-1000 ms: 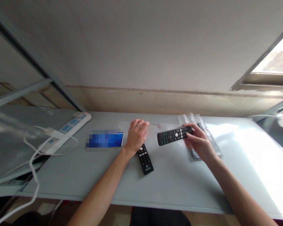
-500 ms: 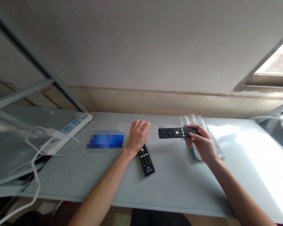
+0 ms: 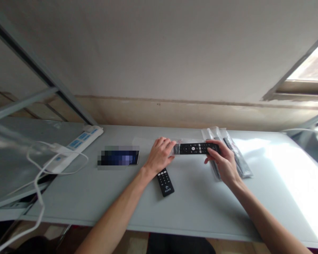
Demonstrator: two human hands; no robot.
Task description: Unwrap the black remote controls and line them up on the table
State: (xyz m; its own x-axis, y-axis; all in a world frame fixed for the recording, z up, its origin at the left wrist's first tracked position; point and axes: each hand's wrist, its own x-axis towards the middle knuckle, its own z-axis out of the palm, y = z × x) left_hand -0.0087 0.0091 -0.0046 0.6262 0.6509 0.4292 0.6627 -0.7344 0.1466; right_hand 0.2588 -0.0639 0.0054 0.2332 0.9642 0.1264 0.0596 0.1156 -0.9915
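My right hand (image 3: 224, 158) grips a black remote control (image 3: 193, 148) by its right end and holds it level above the table. The remote's left end is inside the mouth of a clear plastic bag (image 3: 176, 149). My left hand (image 3: 161, 154) is closed on that bag, its fingers bent around the opening. Below my left hand, a second black remote control (image 3: 165, 183) lies slanted on the table, its top end hidden by the hand. Behind my right hand are several bagged remotes (image 3: 237, 158) lying side by side.
A phone (image 3: 119, 157), partly pixelated, lies left of my left hand. Farther left a white power strip (image 3: 75, 146) with a white cable (image 3: 39, 190) rests along the metal bed frame (image 3: 69, 102). The grey table (image 3: 201, 211) meets the wall at the back.
The remote in my right hand has moved left, and its end has entered the bag. My left hand has shifted slightly right toward it. The phone screen has gone darker.
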